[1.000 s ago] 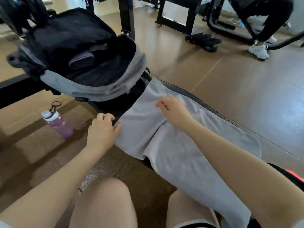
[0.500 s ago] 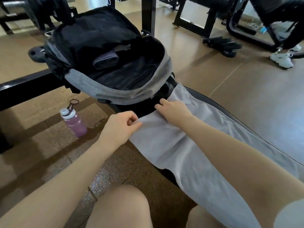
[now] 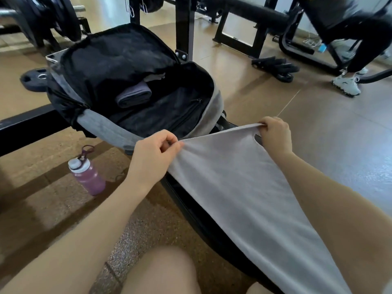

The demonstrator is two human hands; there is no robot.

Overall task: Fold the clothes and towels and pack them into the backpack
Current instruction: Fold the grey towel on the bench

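A light grey towel [image 3: 237, 187] lies lengthwise along a black bench, its far end lifted off the pad. My left hand [image 3: 152, 153] pinches the towel's far left corner and my right hand [image 3: 274, 134] pinches the far right corner, so the far edge is stretched between them. Just beyond stands a black and grey backpack [image 3: 101, 128], wide open, with a folded dark grey cloth [image 3: 133, 95] inside it. The towel's near end runs out of view under my right forearm.
A purple water bottle [image 3: 89, 172] stands on the floor left of the bench. Black gym frames [image 3: 184, 26] and weight plates [image 3: 34, 78] stand behind the backpack. Another person's legs and white shoes [image 3: 347, 83] are at the far right, beside black gloves [image 3: 275, 65] on the floor.
Both hands have slid to the towel's far corners, gripped them and raised that end off the bench. The view has tilted up and moved closer to the backpack.
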